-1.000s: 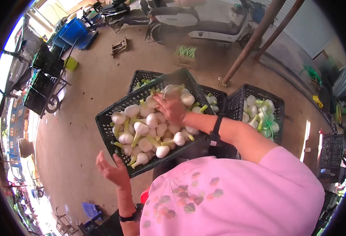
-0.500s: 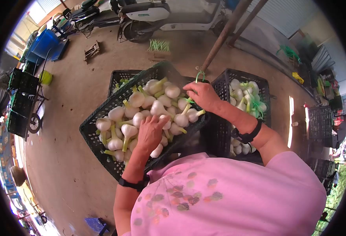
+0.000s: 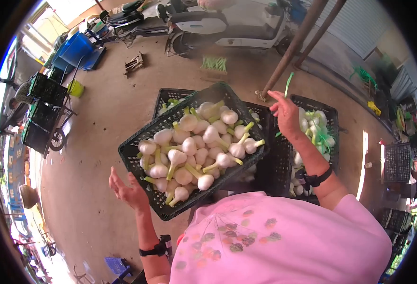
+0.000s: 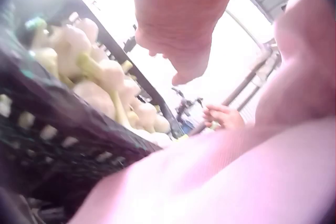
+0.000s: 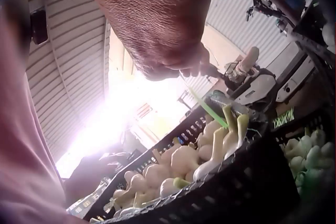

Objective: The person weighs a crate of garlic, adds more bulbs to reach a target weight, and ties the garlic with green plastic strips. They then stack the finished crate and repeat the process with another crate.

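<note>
A black plastic crate (image 3: 147,134) full of garlic bulbs (image 3: 188,146) with short green stems sits tilted in front of me in the head view. Off its left side, my left hand (image 3: 131,189) is held in the air, fingers extended and touching nothing. My right hand (image 3: 289,116) is raised beyond the crate's right end, pinching a thin green strip (image 3: 289,84) that sticks up past the fingers. From the right wrist, the same green strip (image 5: 207,109) hangs down over the garlic, while the back of the hand hides most of the grip.
Right of the garlic crate stands another black crate (image 3: 334,111) of bulbs with green netting. Part of a further crate (image 3: 161,100) shows behind. A rusty pole (image 3: 289,52), a white scooter (image 3: 246,35) and a small wooden stool (image 3: 133,64) are farther off.
The left hand was on the bulbs half a second ago and has drawn back left. The right hand moved from over the garlic to the right, and the green strip now stands out from it.
</note>
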A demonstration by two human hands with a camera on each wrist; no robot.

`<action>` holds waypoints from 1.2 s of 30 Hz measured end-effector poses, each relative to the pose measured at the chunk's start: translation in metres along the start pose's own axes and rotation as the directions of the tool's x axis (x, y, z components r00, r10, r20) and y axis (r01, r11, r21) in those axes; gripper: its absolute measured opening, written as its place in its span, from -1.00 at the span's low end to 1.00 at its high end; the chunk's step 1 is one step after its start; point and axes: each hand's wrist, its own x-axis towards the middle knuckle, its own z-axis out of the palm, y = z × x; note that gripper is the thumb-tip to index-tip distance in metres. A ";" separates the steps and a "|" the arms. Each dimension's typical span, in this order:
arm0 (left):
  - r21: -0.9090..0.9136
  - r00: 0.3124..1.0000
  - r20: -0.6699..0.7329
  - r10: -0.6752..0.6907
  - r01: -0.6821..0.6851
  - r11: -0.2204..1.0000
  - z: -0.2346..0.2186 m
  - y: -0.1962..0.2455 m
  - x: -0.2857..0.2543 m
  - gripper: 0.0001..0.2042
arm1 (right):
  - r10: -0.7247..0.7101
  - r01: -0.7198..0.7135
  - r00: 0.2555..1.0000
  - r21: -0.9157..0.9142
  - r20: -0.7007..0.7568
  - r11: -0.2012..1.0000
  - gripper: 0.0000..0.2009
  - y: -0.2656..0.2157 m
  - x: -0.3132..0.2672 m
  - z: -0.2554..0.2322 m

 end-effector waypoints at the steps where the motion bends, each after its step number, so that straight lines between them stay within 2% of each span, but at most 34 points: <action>1: -0.015 0.981 -0.070 -0.183 0.183 0.983 0.015 -0.048 0.002 -0.54 | 0.051 -0.044 0.994 -0.073 0.094 0.996 -0.69 0.030 0.012 0.003; 2: -0.209 0.851 0.177 -0.495 0.524 0.826 0.006 -0.054 0.012 -0.56 | 0.109 -0.081 0.977 -0.152 0.182 0.985 -0.72 0.061 0.023 0.016; 3: -0.297 0.597 0.460 -0.657 0.801 0.520 -0.001 -0.053 0.027 -0.57 | 0.332 -0.336 0.910 -0.025 0.249 0.941 -0.68 0.075 0.033 0.035; 4: -0.258 0.285 0.722 -0.630 0.956 0.136 -0.006 -0.056 0.041 -0.56 | 0.518 -0.572 0.786 0.079 0.338 0.817 -0.61 0.085 0.044 0.053; 5: -0.203 0.215 0.829 -0.516 0.976 0.081 0.005 -0.073 0.046 -0.57 | 0.647 -0.765 0.619 0.153 0.446 0.626 -0.53 0.093 0.053 0.071; 7: -0.082 0.080 0.966 -0.244 0.997 0.002 0.039 -0.113 0.057 -0.56 | 0.606 -0.888 0.438 0.216 0.664 0.405 -0.40 0.113 0.072 0.099; 8: -0.047 0.063 0.976 -0.207 0.995 0.085 0.031 -0.101 0.068 -0.59 | 0.545 -0.935 0.337 0.207 0.768 0.287 -0.33 0.127 0.082 0.116; 9: -0.015 0.046 0.982 -0.182 0.986 0.166 0.023 -0.080 0.078 -0.62 | 0.614 -0.926 0.377 0.276 0.693 0.256 -0.41 0.148 0.090 0.142; 10: 0.021 0.027 0.973 -0.229 0.978 0.206 0.019 -0.068 0.084 -0.65 | 0.579 -0.921 0.382 0.250 0.720 0.298 -0.44 0.118 0.100 0.140; 11: 0.023 0.060 0.959 -0.277 0.958 0.287 0.014 -0.059 0.090 -0.67 | 0.528 -0.911 0.385 0.221 0.757 0.348 -0.46 0.080 0.105 0.135; 12: 0.044 0.054 0.941 -0.335 0.960 0.277 0.019 -0.062 0.095 -0.67 | 0.463 -0.882 0.410 0.213 0.785 0.420 -0.53 0.071 0.111 0.139; 13: -0.002 0.085 0.971 -0.225 0.939 0.344 0.028 -0.075 0.100 -0.65 | 0.512 -0.840 0.416 0.103 0.752 0.532 -0.55 0.075 0.119 0.146; 14: -0.057 0.130 0.975 -0.179 0.930 0.363 0.029 -0.070 0.103 -0.64 | 0.580 -0.716 0.437 -0.124 0.687 0.687 -0.57 0.072 0.128 0.145; 15: -0.056 0.138 0.975 -0.174 0.910 0.411 0.032 -0.071 0.106 -0.63 | 0.649 -0.725 0.391 -0.216 0.652 0.654 -0.59 0.071 0.134 0.144; 16: -0.048 0.136 0.978 -0.159 0.885 0.463 0.035 -0.072 0.108 -0.62 | 0.652 -0.737 0.422 -0.180 0.630 0.651 -0.55 0.057 0.139 0.143; 18: 0.043 0.074 0.953 -0.295 0.928 0.370 0.029 -0.054 0.111 -0.58 | 0.668 -0.846 0.261 -0.168 0.697 0.507 -0.52 0.070 0.167 0.134; 20: 0.070 -0.008 0.967 -0.253 0.969 0.236 0.045 -0.061 0.106 -0.53 | 0.706 -0.833 0.201 -0.261 0.679 0.488 -0.50 0.027 0.178 0.125; 22: 0.105 -0.032 0.956 -0.291 0.965 0.241 0.059 -0.064 0.107 -0.49 | 0.686 -0.797 0.024 -0.401 0.727 0.452 -0.51 0.040 0.188 0.136; 24: 0.027 0.063 0.962 -0.264 0.946 0.323 0.051 -0.053 0.116 -0.48 | 0.747 -0.760 0.263 -0.346 0.610 0.550 -0.49 0.072 0.175 0.173; 26: 0.082 -0.004 0.968 -0.249 0.949 0.306 0.062 -0.061 0.123 -0.47 | 0.772 -0.734 0.369 -0.347 0.518 0.583 -0.48 0.078 0.165 0.195; 27: 0.109 -0.038 0.973 -0.228 0.946 0.306 0.067 -0.063 0.125 -0.46 | 0.791 -0.734 0.359 -0.374 0.495 0.567 -0.47 0.072 0.163 0.193; 28: 0.081 -0.016 0.983 -0.184 0.931 0.355 0.069 -0.066 0.125 -0.46 | 0.748 -0.785 0.172 -0.369 0.641 0.497 -0.47 0.085 0.175 0.181; 30: 0.020 0.028 0.995 -0.098 0.893 0.450 0.065 -0.070 0.125 -0.46 | 0.526 -0.817 -0.233 -0.458 0.818 0.351 -0.40 0.109 0.197 0.159; 31: 0.047 0.002 0.994 -0.111 0.900 0.434 0.063 -0.070 0.127 -0.52 | 0.221 -0.852 -0.447 -0.488 0.867 0.193 -0.40 0.135 0.204 0.157; 32: 0.072 -0.021 0.992 -0.125 0.906 0.418 0.066 -0.068 0.131 -0.57 | -0.136 -0.829 -0.559 -0.558 0.818 0.047 -0.39 0.148 0.205 0.160; 33: 0.096 -0.042 0.989 -0.144 0.912 0.398 0.069 -0.068 0.135 -0.61 | -0.141 -0.859 -0.511 -0.510 0.848 0.042 -0.38 0.143 0.200 0.156; 34: 0.058 0.007 0.983 -0.182 0.934 0.352 0.077 -0.068 0.133 -0.62 | 0.078 -0.931 -0.353 -0.359 0.932 0.072 -0.37 0.117 0.187 0.154; 35: 0.021 0.051 0.973 -0.226 0.952 0.305 0.089 -0.069 0.127 -0.64 | 0.352 -0.974 -0.118 -0.177 0.929 0.140 -0.35 0.058 0.161 0.163; 36: -0.023 0.096 0.958 -0.271 0.965 0.262 0.093 -0.074 0.124 -0.64 | 0.484 -0.979 0.027 -0.075 0.875 0.191 -0.34 0.011 0.144 0.168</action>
